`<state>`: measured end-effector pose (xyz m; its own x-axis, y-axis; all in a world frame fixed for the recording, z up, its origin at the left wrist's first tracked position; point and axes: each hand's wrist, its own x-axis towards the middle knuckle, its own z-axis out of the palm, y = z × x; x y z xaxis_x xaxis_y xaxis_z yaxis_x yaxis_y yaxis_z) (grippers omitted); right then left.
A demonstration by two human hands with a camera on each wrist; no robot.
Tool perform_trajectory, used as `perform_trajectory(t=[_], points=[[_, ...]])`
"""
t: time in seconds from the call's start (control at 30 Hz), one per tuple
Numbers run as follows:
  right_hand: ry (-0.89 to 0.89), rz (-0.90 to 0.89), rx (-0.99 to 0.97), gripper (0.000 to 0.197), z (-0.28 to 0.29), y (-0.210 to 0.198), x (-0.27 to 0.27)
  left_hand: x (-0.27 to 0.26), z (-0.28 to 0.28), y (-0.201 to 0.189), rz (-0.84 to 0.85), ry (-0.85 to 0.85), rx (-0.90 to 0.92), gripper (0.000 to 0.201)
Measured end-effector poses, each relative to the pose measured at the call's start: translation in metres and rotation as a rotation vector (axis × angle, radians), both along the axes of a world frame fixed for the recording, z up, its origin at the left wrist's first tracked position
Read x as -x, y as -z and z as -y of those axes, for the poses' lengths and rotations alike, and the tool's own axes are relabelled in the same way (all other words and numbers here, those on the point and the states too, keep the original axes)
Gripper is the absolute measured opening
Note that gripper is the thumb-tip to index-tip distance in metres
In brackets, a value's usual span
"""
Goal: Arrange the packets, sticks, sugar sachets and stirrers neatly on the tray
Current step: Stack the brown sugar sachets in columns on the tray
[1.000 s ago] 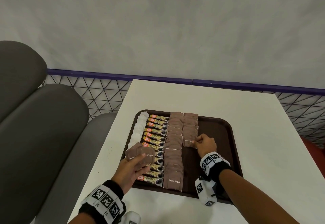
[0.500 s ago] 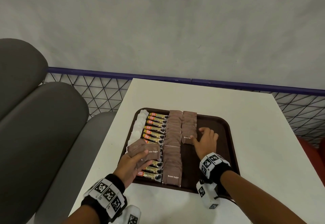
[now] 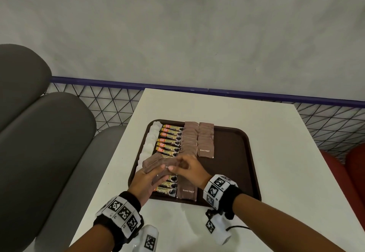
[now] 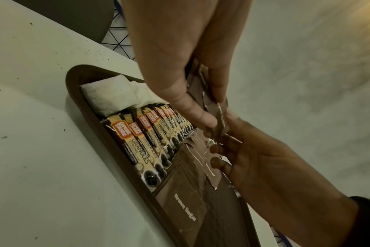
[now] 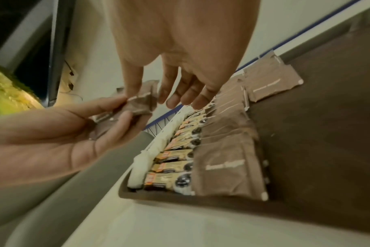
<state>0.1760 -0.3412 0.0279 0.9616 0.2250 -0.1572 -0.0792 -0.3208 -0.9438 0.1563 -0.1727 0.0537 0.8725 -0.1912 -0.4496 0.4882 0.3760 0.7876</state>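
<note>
A brown tray [image 3: 235, 164] holds columns of white sachets [image 3: 151, 143], coffee sticks [image 3: 170, 139] and brown sugar sachets [image 3: 189, 139], plus a shorter column of brown sugar sachets [image 3: 206, 143] to their right. Above the tray's near left part, my left hand [image 3: 158, 169] grips a fanned stack of brown sugar sachets [image 3: 156, 160]. My right hand [image 3: 178, 165] meets it and pinches one sachet [image 5: 139, 102] of that stack between thumb and forefinger. In the left wrist view the pinched sachet [image 4: 220, 117] stands on edge between both hands.
The tray lies on a white table [image 3: 286, 172]. Grey seat cushions [image 3: 49, 133] are to the left, a red seat [image 3: 351, 172] to the right. A wire mesh fence with a purple rail [image 3: 118, 83] runs behind the table's far edge.
My right hand has left the short right column of brown sugar sachets and moved left to the stack in my left hand, where it now pinches a sachet. My left hand has barely moved.
</note>
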Motion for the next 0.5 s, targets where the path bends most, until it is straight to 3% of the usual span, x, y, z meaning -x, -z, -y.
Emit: perform_trajectory(t=[0.13, 0.23, 0.5], points=[[0.081, -0.101, -0.194, 0.017, -0.003, 0.002, 0.002, 0.002, 0.001, 0.002, -0.02, -0.016, 0.059, 0.04], [0.215, -0.167, -0.232, 0.01, 0.01, 0.0, 0.001, 0.003, -0.001, 0.002, -0.063, -0.025, 0.112, 0.04], [0.589, -0.188, 0.011, 0.01, 0.075, 0.016, -0.023, 0.002, -0.006, 0.004, -0.142, -0.017, 0.133, 0.036]])
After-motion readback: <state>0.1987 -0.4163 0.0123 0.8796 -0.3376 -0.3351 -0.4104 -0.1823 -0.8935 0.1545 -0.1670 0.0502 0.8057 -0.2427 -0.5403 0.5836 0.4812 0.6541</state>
